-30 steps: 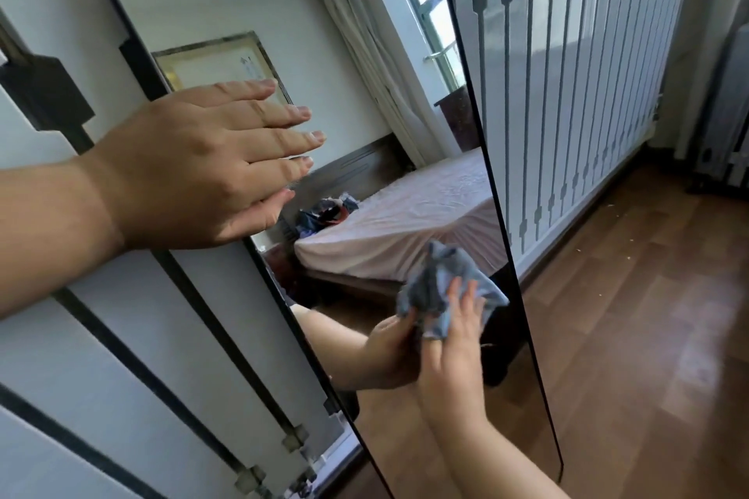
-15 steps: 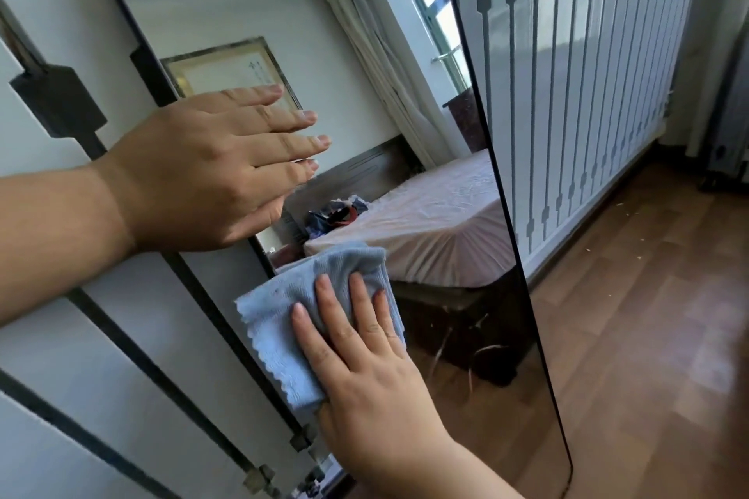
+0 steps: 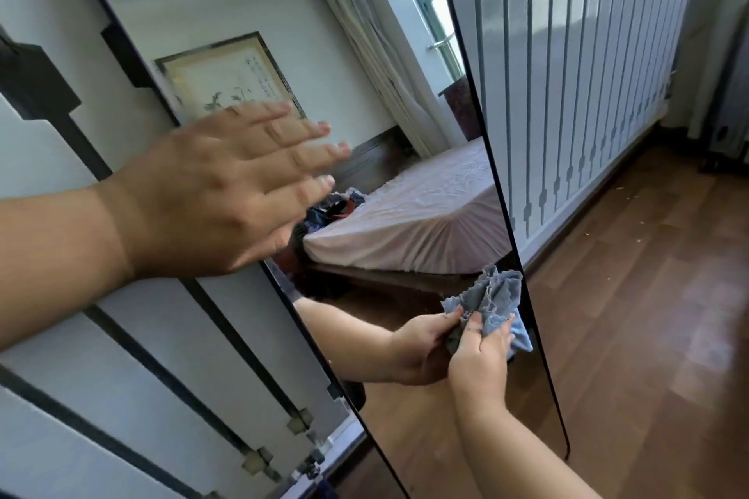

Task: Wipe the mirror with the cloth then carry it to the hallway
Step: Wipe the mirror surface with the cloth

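A tall frameless mirror (image 3: pixel 409 53) with a thin dark edge leans against a white panelled wall and reflects a bed and a window. My left hand (image 3: pixel 210 194) lies flat with fingers spread over the mirror's left edge, slightly blurred. My right hand (image 3: pixel 478 361) presses a bunched blue-grey cloth (image 3: pixel 500 298) against the glass near the mirror's lower right edge. The reflection of that hand and forearm shows just to its left in the glass.
The white wall panel (image 3: pixel 575 93) with dark vertical bars runs behind the mirror on both sides. A wooden floor (image 3: pixel 648 316) stretches to the right, with small crumbs on it. A radiator (image 3: pixel 733 101) stands in the far right corner.
My right hand has swept the cloth from the mirror's lower left over to its lower right edge and bunched it up. My left hand shifted slightly along the left edge.
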